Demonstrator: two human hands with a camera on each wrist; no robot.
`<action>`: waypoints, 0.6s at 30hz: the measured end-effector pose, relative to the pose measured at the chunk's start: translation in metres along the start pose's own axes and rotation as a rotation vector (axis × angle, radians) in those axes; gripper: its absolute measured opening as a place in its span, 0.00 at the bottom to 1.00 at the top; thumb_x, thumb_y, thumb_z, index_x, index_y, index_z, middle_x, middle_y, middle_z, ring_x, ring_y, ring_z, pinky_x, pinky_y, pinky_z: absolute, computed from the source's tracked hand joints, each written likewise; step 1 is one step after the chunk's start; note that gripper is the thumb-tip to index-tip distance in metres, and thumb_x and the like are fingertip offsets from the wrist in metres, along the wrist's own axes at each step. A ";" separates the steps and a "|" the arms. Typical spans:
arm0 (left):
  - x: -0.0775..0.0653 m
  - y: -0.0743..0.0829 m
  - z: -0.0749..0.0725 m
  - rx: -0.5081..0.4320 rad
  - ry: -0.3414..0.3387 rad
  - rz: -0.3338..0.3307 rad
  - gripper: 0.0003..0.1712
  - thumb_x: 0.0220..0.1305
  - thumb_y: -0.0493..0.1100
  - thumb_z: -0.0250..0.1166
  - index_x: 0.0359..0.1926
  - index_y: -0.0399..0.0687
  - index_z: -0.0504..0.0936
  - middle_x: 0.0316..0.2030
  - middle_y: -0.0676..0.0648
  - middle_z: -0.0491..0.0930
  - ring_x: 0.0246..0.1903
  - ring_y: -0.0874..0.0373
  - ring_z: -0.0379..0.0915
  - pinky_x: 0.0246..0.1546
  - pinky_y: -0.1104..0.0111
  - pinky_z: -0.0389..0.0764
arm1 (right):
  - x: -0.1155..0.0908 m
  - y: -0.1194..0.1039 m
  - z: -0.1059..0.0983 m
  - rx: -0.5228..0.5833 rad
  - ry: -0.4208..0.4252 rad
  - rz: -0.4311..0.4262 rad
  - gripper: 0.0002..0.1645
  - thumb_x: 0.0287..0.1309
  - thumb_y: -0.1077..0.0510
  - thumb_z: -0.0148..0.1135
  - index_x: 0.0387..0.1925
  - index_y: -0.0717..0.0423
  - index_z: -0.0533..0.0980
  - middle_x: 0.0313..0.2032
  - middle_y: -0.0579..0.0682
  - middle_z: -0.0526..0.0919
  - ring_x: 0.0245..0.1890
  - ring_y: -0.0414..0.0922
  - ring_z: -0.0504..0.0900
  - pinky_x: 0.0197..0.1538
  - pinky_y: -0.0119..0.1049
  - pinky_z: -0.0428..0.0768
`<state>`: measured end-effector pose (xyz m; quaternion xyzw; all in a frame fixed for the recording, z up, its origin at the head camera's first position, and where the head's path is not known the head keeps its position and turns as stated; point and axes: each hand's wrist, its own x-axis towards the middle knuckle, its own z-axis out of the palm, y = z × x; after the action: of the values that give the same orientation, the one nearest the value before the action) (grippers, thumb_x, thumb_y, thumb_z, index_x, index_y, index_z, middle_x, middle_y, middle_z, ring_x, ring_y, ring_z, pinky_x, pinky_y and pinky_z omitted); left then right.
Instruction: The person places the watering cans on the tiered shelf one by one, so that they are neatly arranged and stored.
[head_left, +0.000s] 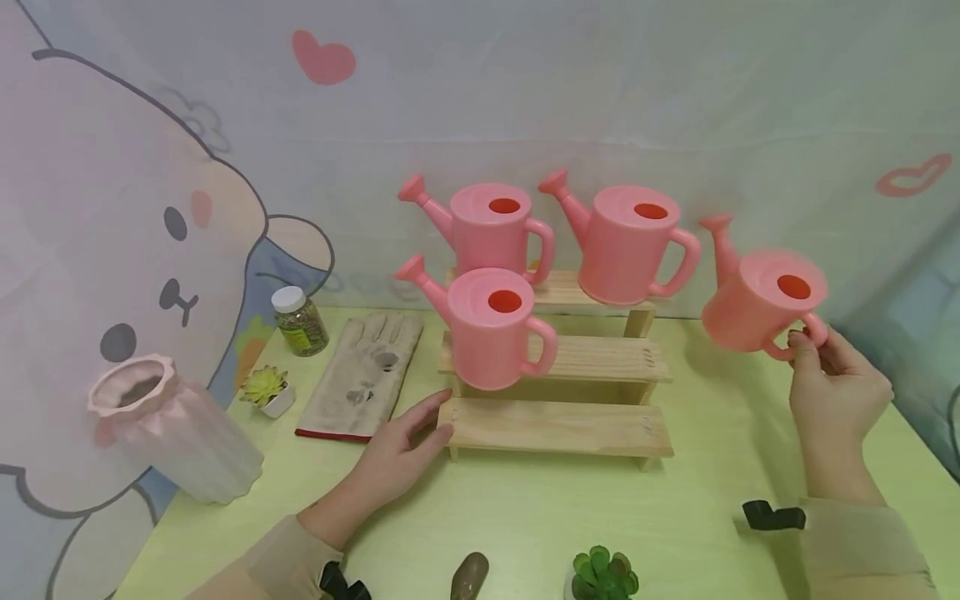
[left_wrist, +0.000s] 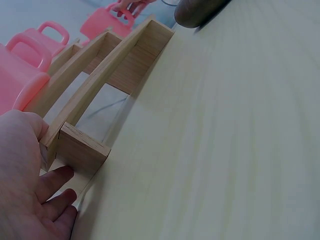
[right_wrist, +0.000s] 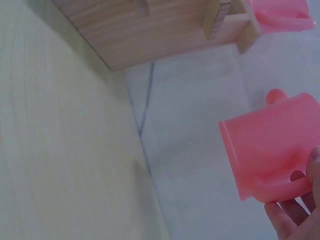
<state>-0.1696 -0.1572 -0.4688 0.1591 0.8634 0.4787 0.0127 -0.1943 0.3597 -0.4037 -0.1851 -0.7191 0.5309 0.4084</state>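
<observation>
My right hand (head_left: 836,387) pinches the handle of a pink watering can (head_left: 765,292), which is raised to the right of a three-step wooden rack (head_left: 555,425). That can leans, its spout pointing up and left; the right wrist view shows the fingers around its handle (right_wrist: 285,191). At the rack's lowest step, my left hand (head_left: 401,446) rests against the left end. In the left wrist view its fingers (left_wrist: 56,181) touch the side panel, loosely spread. Two more pink watering cans (head_left: 491,229) (head_left: 630,246) stand on the top step, and one (head_left: 491,329) on the middle step.
Left of the rack lie a pair of stained work gloves (head_left: 363,375), a white-lidded jar (head_left: 298,321), a small potted succulent (head_left: 268,390) and a tilted fluted vase (head_left: 176,429). Near the front edge are a dark green succulent (head_left: 602,575) and a brown rounded object (head_left: 470,575). A printed cloth (head_left: 480,100) hangs behind.
</observation>
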 end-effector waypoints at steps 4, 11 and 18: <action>0.001 0.000 0.001 -0.008 0.001 -0.003 0.30 0.72 0.63 0.60 0.73 0.73 0.68 0.64 0.53 0.80 0.67 0.58 0.75 0.69 0.51 0.72 | -0.008 -0.029 0.002 0.131 0.063 -0.083 0.15 0.60 0.57 0.72 0.48 0.55 0.88 0.29 0.31 0.89 0.27 0.29 0.87 0.40 0.17 0.82; 0.001 -0.001 0.001 0.001 0.007 0.003 0.30 0.72 0.62 0.61 0.73 0.73 0.68 0.64 0.53 0.80 0.66 0.58 0.75 0.69 0.52 0.73 | -0.021 -0.072 -0.003 0.450 0.083 -0.194 0.16 0.57 0.66 0.72 0.46 0.72 0.85 0.29 0.46 0.90 0.28 0.38 0.87 0.42 0.24 0.85; 0.002 -0.003 0.002 0.005 0.009 0.018 0.30 0.73 0.62 0.61 0.73 0.73 0.69 0.63 0.53 0.81 0.66 0.58 0.76 0.69 0.51 0.73 | -0.042 -0.112 -0.008 0.769 -0.005 -0.233 0.21 0.57 0.72 0.70 0.51 0.81 0.79 0.31 0.58 0.88 0.30 0.46 0.87 0.47 0.33 0.87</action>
<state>-0.1717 -0.1566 -0.4720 0.1650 0.8631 0.4773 0.0042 -0.1439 0.2943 -0.3165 0.0651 -0.4852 0.7118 0.5037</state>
